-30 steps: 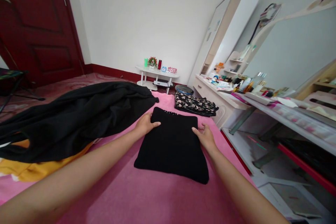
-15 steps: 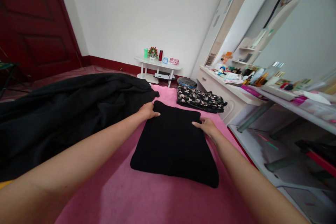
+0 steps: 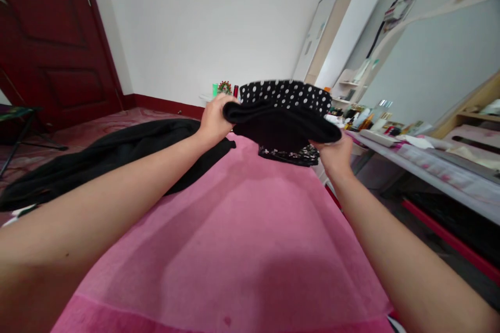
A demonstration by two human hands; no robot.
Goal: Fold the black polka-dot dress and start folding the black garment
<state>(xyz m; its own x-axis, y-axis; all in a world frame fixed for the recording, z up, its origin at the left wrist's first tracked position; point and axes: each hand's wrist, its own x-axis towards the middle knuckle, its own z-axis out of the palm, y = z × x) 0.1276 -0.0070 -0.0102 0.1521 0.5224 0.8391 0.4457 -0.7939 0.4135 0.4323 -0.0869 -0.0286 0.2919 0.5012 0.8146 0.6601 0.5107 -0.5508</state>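
A folded black garment (image 3: 279,119) with a band of white dots along its far edge is held in the air above the pink bed cover (image 3: 234,239). My left hand (image 3: 213,117) grips its left end, fingers wrapped round the fold. Under its right end, my right hand (image 3: 338,153) is closed on the cloth from below. Just beyond and beneath it lies a folded black floral garment (image 3: 291,153) on the far right of the bed.
A large black coat (image 3: 117,158) sprawls over the left side of the bed. A cluttered dressing table (image 3: 410,156) with bottles runs along the right. A dark red door (image 3: 50,41) stands at the left, and a small white side table sits by the far wall.
Both hands have lifted the folded black garment off the pink cover and carried it up and away toward the floral garment. Its dotted edge now shows.
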